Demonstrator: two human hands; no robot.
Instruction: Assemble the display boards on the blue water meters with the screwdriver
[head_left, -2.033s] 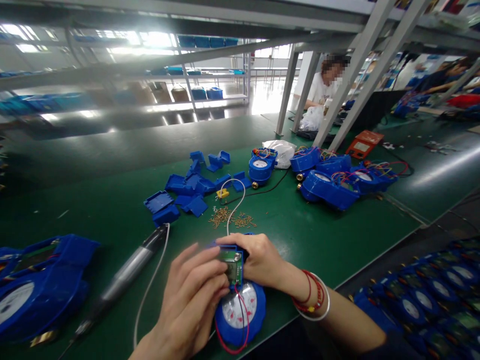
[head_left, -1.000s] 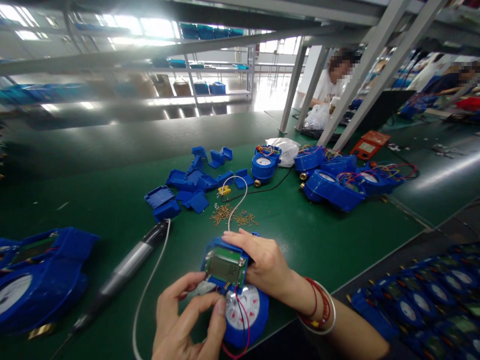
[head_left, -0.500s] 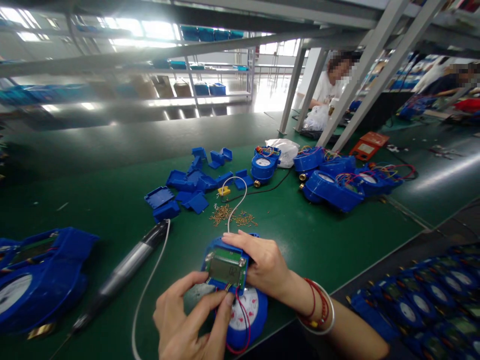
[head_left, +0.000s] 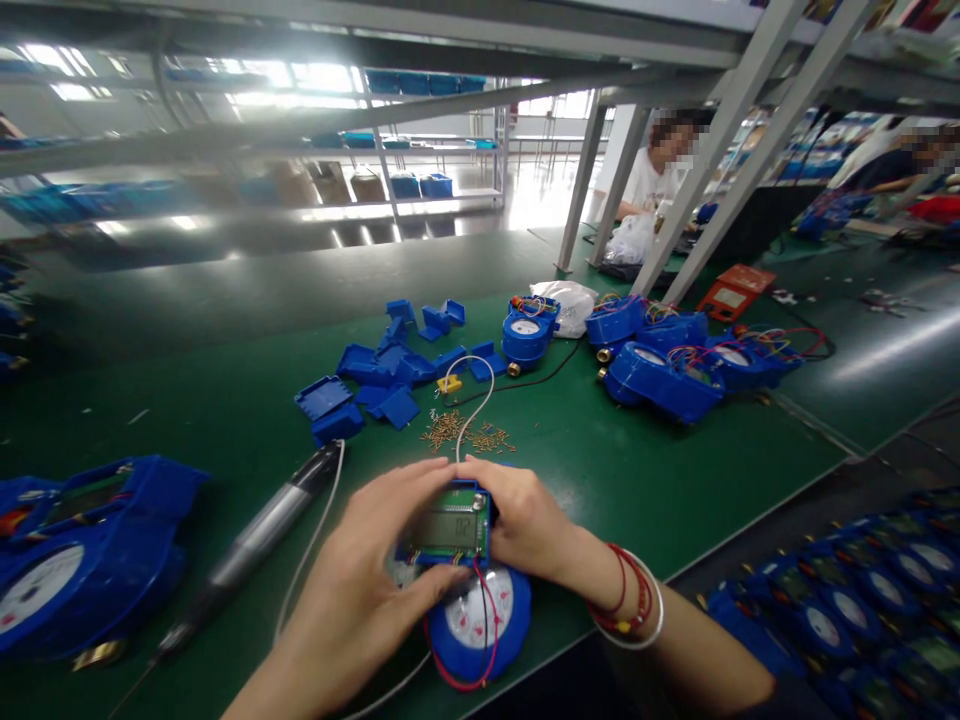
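Observation:
A small green circuit board with a grey display (head_left: 452,527) sits in the blue housing at the top of a water meter (head_left: 442,640). My left hand (head_left: 360,570) wraps around the left side of this housing, fingers over its far edge and thumb along its near edge. On the other side, my right hand (head_left: 529,515) grips the housing's right edge. Red and black wires (head_left: 491,610) loop from the board down over the white dial. A white cable (head_left: 484,385) rises behind the housing. To the left lies a pen-shaped electric screwdriver (head_left: 262,530).
Loose blue plastic covers (head_left: 390,365), a yellow piece (head_left: 449,384) and a pile of brass screws (head_left: 444,430) lie beyond my hands. More meters stand at left (head_left: 142,540), back right (head_left: 660,380) and lower right (head_left: 847,600). A person (head_left: 649,175) sits behind slanted metal posts (head_left: 694,190).
My left hand has shifted from pinching near the wires at the board's lower edge to wrapping around the housing's left side. The housing has turned slightly. My right hand stays on its right edge.

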